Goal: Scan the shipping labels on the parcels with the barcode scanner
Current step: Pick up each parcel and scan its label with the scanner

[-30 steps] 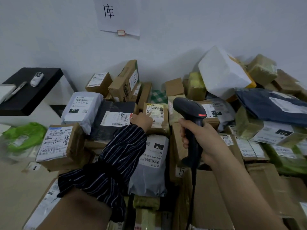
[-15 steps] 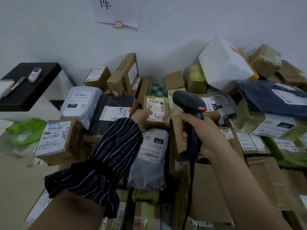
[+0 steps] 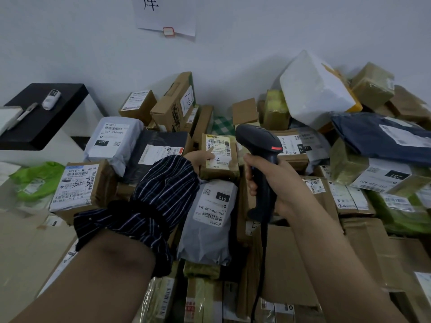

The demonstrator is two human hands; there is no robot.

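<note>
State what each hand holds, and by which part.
The right hand grips the barcode scanner by its handle. The left hand holds nothing; its forefinger points at the label on a box.

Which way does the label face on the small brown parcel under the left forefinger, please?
Face up: the label on the small brown parcel shows its barcode and handwriting plainly.

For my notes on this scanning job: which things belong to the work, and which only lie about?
Job: barcode scanner, right hand gripping it, left hand pointing, small labelled box, grey mailer.
Lying about: pen, small white device, black shelf, wall sign.
</note>
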